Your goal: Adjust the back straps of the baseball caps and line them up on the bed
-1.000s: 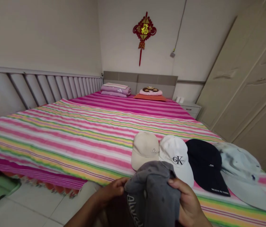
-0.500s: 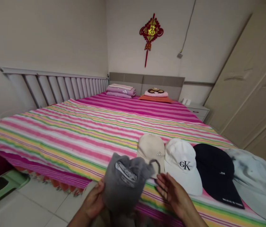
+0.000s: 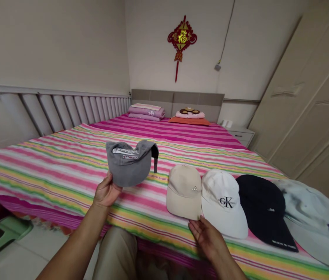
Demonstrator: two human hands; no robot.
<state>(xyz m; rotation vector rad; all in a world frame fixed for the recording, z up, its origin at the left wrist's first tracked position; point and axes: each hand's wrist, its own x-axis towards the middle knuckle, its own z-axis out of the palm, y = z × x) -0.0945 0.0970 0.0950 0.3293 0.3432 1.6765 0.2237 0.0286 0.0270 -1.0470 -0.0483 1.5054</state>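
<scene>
A gray cap (image 3: pixel 131 169) with white lettering is held by its brim in my left hand (image 3: pixel 106 191), over the striped cloth. Its back strap hangs down on the right side. Near the bed's front edge, my right hand (image 3: pixel 206 238) has its fingers at the brim of a beige cap (image 3: pixel 184 192); whether they touch it is hard to tell. Beside the beige cap lie a white cap (image 3: pixel 224 202) with black letters, a black cap (image 3: pixel 265 210) and a pale patterned cap (image 3: pixel 310 214).
Under the caps a striped cloth (image 3: pixel 73 163) covers the bed. Folded bedding (image 3: pixel 146 112) and a pink pillow stack (image 3: pixel 190 114) lie by the headboard (image 3: pixel 197 102). A green stool (image 3: pixel 9 231) stands at lower left, a nightstand (image 3: pixel 241 136) behind at right.
My left hand has moved forward and left over the bed with the gray cap. The beige cap's front now shows fully. My right hand has shifted slightly down beside its brim.
</scene>
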